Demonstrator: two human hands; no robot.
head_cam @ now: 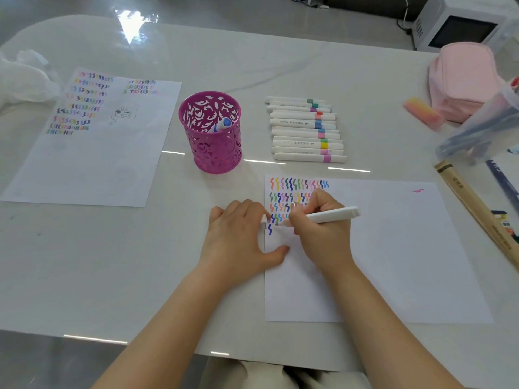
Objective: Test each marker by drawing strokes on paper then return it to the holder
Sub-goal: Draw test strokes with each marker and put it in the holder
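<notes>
My right hand (320,228) grips a white marker (334,214) with its tip down on the white paper (393,248), just right of a blue squiggle at the left edge. Rows of coloured squiggles fill the sheet's top left corner. My left hand (238,237) rests on the table and the paper's left edge, holding a white marker cap (264,230) under its fingers. The pink cut-out holder (212,130) stands behind, with one blue-capped marker (223,124) inside. Several white markers (304,129) lie in a row to its right.
A second sheet (92,138) covered with coloured strokes and a small sketch lies at the left. A pink pouch (463,80), an orange-pink eraser (422,112), a clear plastic box (483,127) and a long wooden ruler (474,211) crowd the right side. A microwave (455,26) stands beyond the table.
</notes>
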